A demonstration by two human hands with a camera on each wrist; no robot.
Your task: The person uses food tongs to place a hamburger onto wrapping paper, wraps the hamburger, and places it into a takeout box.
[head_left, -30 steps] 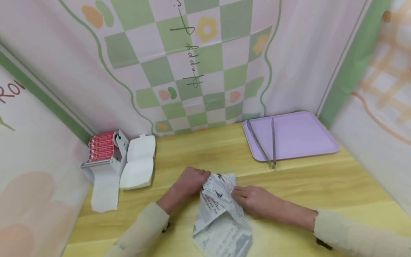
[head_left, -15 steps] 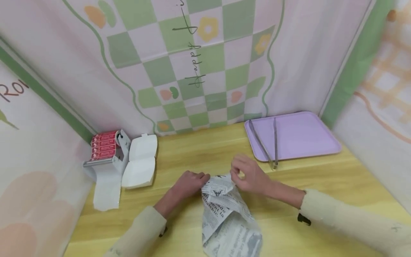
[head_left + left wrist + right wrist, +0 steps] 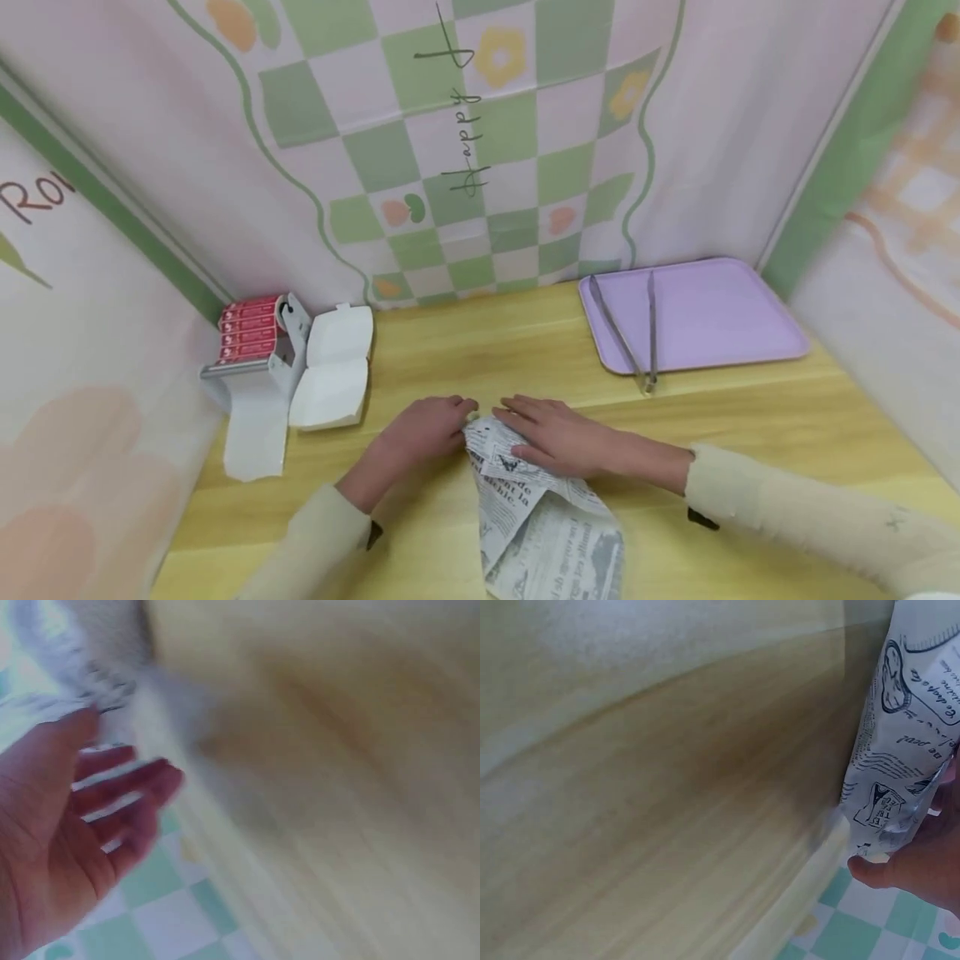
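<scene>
A newsprint-patterned paper wrap (image 3: 551, 533), folded over itself, lies on the wooden table at the front middle of the head view. Whatever may be inside is hidden. My left hand (image 3: 427, 433) is at the left of its far end; in the left wrist view the thumb touches the paper (image 3: 112, 686) and the other fingers are loosely bent, apart from the thumb. My right hand (image 3: 566, 437) rests over the wrap's far right side with fingers extended. In the right wrist view its thumb (image 3: 874, 871) lies by the wrap's narrow end.
At the back left stands a dispenser (image 3: 251, 333) with red-printed label rolls and a hanging white strip (image 3: 257, 425). Beside it lies an opened white paper box (image 3: 333, 367). A purple tray (image 3: 720, 317) with metal tongs (image 3: 651, 325) sits at the back right, before a checkered curtain (image 3: 450, 150).
My right hand lifted off the paper with curled fingers, then came down on its far end with fingers extended. My left hand stayed by the paper's far left corner.
</scene>
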